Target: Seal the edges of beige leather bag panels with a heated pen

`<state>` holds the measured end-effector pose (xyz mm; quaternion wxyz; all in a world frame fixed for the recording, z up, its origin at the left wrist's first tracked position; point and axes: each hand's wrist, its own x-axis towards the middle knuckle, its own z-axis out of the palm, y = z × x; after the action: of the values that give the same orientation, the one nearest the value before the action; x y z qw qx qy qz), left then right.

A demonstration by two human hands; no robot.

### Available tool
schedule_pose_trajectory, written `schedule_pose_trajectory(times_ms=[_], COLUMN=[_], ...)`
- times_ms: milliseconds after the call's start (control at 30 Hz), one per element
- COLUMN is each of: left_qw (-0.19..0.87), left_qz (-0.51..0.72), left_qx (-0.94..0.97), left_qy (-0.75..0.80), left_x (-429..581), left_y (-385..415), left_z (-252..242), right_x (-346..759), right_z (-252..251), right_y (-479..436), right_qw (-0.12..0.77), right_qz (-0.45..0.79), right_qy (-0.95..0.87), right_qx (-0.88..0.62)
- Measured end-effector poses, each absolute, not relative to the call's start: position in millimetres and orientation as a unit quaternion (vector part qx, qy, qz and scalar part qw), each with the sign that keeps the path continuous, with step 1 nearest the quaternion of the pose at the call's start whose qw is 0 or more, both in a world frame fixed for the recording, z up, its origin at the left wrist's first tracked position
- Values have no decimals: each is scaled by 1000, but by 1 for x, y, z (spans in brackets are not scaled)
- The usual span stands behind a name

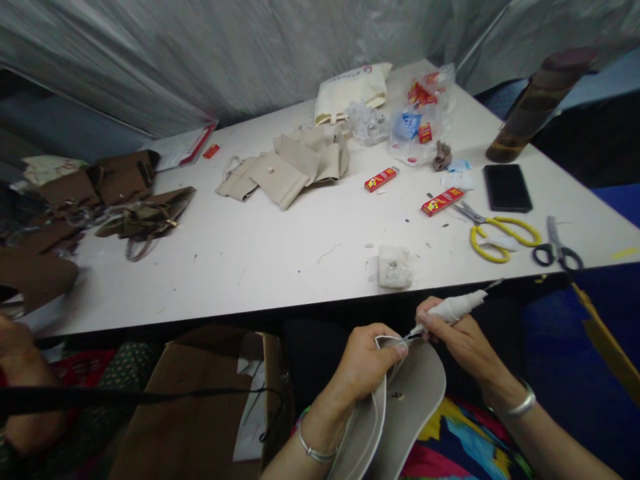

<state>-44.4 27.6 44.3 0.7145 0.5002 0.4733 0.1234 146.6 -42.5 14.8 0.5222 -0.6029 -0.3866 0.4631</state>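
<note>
My left hand (373,360) pinches the upper edge of a beige bag piece (413,400), which hangs open over my lap with a small metal fitting on its inner face. In my right hand (457,337) is a tool wrapped in white material (457,307). Its thin tip meets the bag's edge beside my left fingertips; exactly what kind of tool it is, I cannot tell. Beyond my hands, near the table's front edge, lies a small white pad (395,267) with a dark spot on it.
On the white table (280,260) lie beige bag pieces (285,170), brown bags (125,177), red boxes (443,201), yellow-handled scissors (505,237), black-handled scissors (557,250) and a phone (507,188). A tall bottle (537,107) stands right. Another person's arm (25,380) and a cardboard box (185,400) are left.
</note>
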Motion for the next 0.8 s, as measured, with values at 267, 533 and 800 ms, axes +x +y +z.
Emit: schedule_pose_trajectory(times_ms=[267,533,800], left_qw=[739,747,750], left_qz=[124,118,208], left_qx=[462,451,361], left_qy=[475,475,513], left_x=[-44,-39,-52], left_y=[24,19,34], left_z=[38,38,36], right_x=[156,154,154], right_z=[29,39,19], right_y=[-33,-20,-17], right_qw=[466,435,583], right_qz=[475,499,261], right_qy=[-462,-495,-361], right_qx=[-586,-564,-679])
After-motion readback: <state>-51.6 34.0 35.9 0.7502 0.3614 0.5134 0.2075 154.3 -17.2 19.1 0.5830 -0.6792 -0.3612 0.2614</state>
